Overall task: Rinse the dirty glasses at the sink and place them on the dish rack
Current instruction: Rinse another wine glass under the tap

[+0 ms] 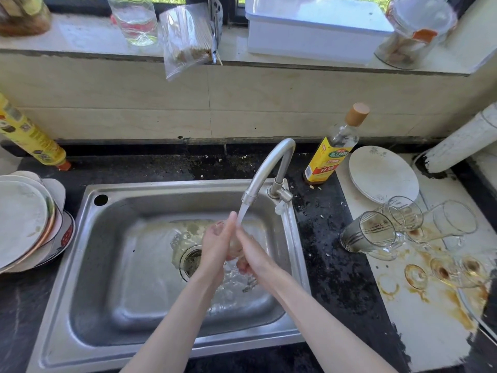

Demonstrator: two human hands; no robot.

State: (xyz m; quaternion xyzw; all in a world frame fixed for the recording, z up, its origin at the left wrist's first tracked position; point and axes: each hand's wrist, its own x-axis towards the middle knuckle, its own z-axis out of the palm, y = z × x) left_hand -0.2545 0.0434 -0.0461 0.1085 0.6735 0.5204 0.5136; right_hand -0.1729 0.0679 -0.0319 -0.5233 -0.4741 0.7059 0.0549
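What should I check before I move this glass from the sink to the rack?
1. Water running: ok, the stream from the tap lands where the hands meet.
2. Grip: ok, left hand and right hand both wrap the glass.
3. Glass rinsed clean: cannot tell, the hands and the water hide most of it.
4. Rack located: cannot tell, no clear dish rack shows; a white tub sits on the sill.
5. Glasses left: not ok, stained glasses lie on their sides on the right counter.
6. Right counter: not ok, brown rings and spills.
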